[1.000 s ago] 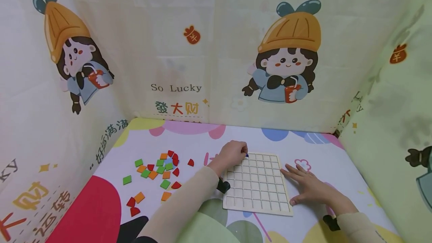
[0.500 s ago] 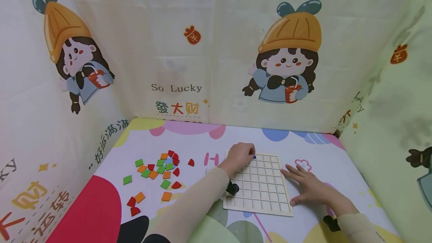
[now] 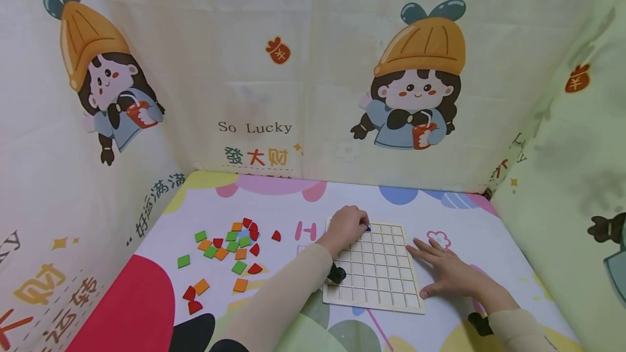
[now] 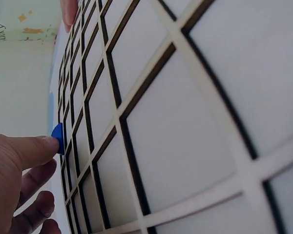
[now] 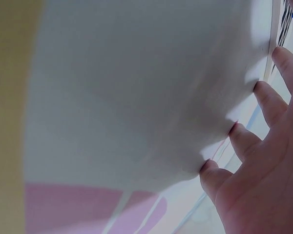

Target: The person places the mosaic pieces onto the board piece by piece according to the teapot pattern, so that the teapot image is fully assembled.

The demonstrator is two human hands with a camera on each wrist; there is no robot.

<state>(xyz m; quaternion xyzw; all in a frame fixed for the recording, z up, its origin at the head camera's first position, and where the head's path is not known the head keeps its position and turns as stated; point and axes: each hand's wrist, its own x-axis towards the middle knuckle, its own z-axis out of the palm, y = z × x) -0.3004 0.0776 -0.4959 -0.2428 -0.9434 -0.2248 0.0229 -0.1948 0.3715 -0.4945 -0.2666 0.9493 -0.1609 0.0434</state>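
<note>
A pale wooden grid board (image 3: 381, 273) with square cells lies on the table, its visible cells bare. Over its far edge reaches my left hand (image 3: 348, 227), which pinches a small blue tile (image 4: 57, 139) at the fingertips; a rounded edge of the tile shows in the left wrist view. Only a sliver of that tile is seen from the head view, the rest being behind the fingers. My right hand (image 3: 447, 271) is spread flat beside the board's right edge, its index finger and thumb touching that edge. Below in the right wrist view its fingers (image 5: 271, 102) are straight and apart.
Left of the board lie several loose tiles: green squares (image 3: 183, 261), orange squares (image 3: 240, 285) and red quarter-circles (image 3: 276, 236). One light blue piece (image 3: 243, 234) is partly covered among them. Printed cloth walls (image 3: 303, 69) enclose the table at the back and sides.
My left hand has moved a little to the right along the board's far edge with the blue tile, then stayed nearly still. The right hand and the board have not moved.
</note>
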